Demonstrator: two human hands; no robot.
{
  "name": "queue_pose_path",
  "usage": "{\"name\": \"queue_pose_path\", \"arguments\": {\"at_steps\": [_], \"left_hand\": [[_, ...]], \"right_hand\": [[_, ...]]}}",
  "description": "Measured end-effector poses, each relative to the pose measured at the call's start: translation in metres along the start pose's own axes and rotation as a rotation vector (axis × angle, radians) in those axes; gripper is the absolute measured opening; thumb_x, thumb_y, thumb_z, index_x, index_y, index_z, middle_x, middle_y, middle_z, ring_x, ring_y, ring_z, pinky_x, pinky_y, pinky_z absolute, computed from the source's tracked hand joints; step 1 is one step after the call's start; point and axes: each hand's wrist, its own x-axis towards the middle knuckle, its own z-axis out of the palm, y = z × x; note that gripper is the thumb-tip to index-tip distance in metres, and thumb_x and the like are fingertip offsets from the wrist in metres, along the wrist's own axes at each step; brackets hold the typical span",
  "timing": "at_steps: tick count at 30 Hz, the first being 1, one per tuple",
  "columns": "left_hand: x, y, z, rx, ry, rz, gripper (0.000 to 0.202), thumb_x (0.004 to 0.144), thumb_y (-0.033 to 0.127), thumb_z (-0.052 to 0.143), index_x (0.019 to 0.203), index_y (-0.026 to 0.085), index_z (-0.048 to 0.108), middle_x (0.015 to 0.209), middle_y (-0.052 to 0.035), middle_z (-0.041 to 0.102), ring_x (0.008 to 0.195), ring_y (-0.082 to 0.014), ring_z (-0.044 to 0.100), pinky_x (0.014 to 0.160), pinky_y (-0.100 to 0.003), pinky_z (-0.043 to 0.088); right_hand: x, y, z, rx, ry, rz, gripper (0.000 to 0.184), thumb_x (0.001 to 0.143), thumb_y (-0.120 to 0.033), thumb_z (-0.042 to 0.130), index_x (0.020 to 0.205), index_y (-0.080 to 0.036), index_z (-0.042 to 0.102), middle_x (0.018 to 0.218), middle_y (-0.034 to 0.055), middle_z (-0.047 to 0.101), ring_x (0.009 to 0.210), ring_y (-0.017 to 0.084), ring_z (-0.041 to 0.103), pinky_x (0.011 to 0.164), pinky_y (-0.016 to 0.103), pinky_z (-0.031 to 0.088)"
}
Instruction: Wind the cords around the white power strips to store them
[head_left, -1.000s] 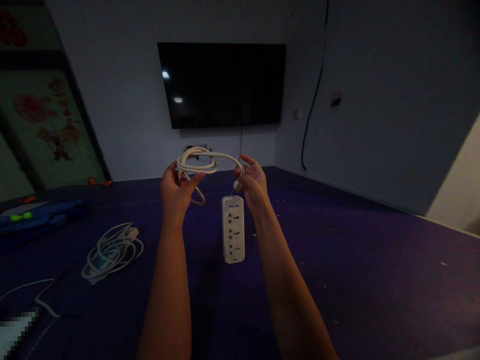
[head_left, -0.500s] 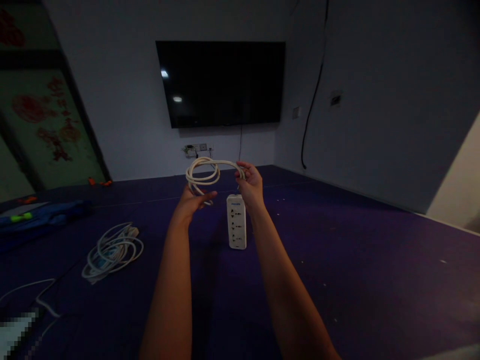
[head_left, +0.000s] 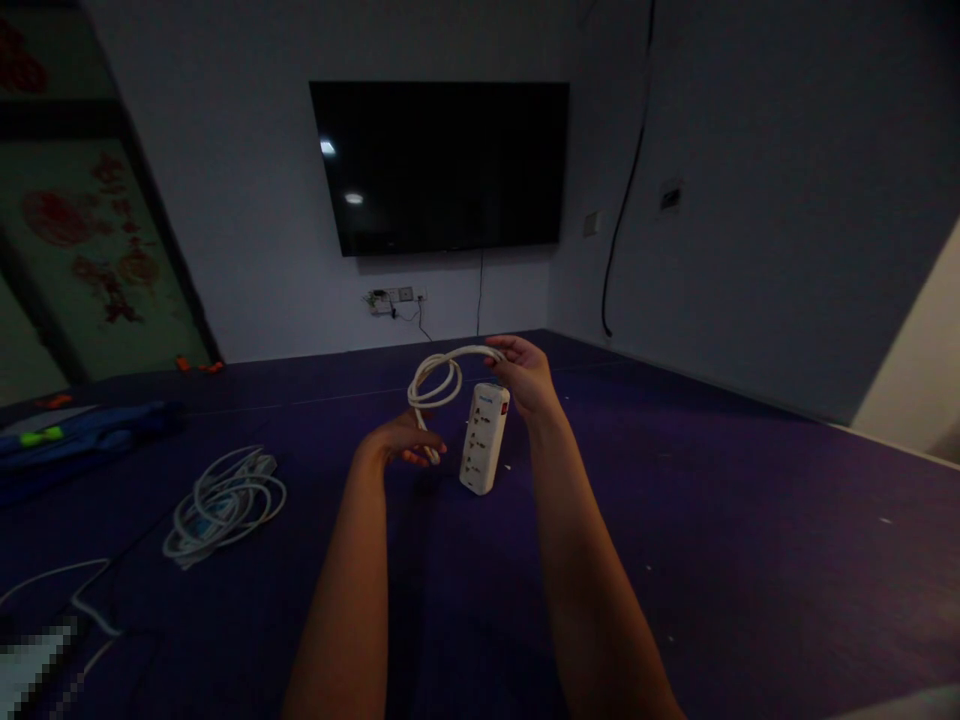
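A looped white power cord point(head_left: 435, 398) stretches between my two hands in the middle of the view. My right hand point(head_left: 523, 372) pinches its upper end, to the right of the loops. Below that hand a white power strip point(head_left: 484, 438) with several sockets and a red switch hangs tilted over the purple floor. My left hand point(head_left: 405, 438) is under the loops, its fingers closed around the cord's lower part, whose end sticks out past the thumb. Part of the cord near the strip is hidden by my right hand.
On the purple floor point(head_left: 720, 560) to the left lies another coil of white cable point(head_left: 225, 505). Blue cloth point(head_left: 112, 432) lies farther left. A television point(head_left: 450, 165) hangs on the far wall above wall sockets point(head_left: 394, 298). A black cable point(head_left: 626, 200) runs down the right wall.
Both hands have moved to the right, the left one also lower. The cord's loops have shifted right and look smaller. The power strip has swung into a tilt, showing its red switch.
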Motion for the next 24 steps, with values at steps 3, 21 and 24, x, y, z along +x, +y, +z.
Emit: {"name": "queue_pose_path", "arguments": {"at_steps": [3,21,24], "left_hand": [[0.004,-0.004,0.003,0.032,-0.078,-0.029,0.073,0.048,0.014,0.077,0.115,0.015,0.050,0.076,-0.0057,0.071,0.072,-0.0223,0.069,0.067,-0.035,0.052],[0.010,0.004,-0.005,0.178,0.369,0.055,0.145,0.034,0.028,0.090,0.148,0.017,0.002,0.146,-0.0294,0.028,0.126,-0.0355,0.044,0.085,-0.041,0.048],[0.009,0.012,0.003,0.283,0.258,0.174,0.143,0.034,0.023,0.089,0.148,0.015,0.004,0.148,-0.0256,0.027,0.135,-0.0314,0.033,0.103,-0.040,0.036]], "right_hand": [[-0.003,-0.003,-0.009,-0.033,-0.056,-0.010,0.028,0.056,-0.016,0.062,0.083,-0.014,0.064,0.066,0.0005,0.064,0.060,0.011,0.058,0.056,0.023,0.042],[0.002,0.004,-0.015,-0.430,-0.099,-0.158,0.029,0.060,-0.001,0.051,0.077,-0.014,0.070,0.073,0.0048,0.071,0.069,0.017,0.066,0.069,0.032,0.052],[0.003,0.003,-0.015,-0.474,-0.093,-0.162,0.035,0.058,0.002,0.049,0.079,-0.015,0.071,0.078,0.0053,0.072,0.075,0.018,0.068,0.074,0.034,0.053]]}}
